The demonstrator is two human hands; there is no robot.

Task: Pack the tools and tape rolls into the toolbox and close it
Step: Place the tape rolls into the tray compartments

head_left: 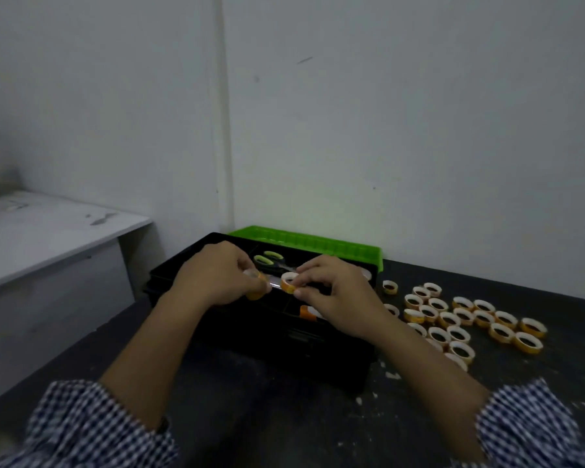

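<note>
The toolbox (244,336) sits on the table (284,417) by the far wall (419,130), its lid (304,243) open behind it. Scissors (267,258) lie in its far compartment. Loose tape rolls (463,319) lie on the table to its right. A desk (48,231) stands left.

2 forearms reach forward out of checked sleeves (92,430), bare below the elbow, and draw together at the middle. The left grip (217,275) is knuckles-up, its fingers curled round an orange roll (255,292). Just beside it, the right grip (338,292) pinches a tape roll (288,282) between thumb and forefinger, the other fingers bent.
</note>
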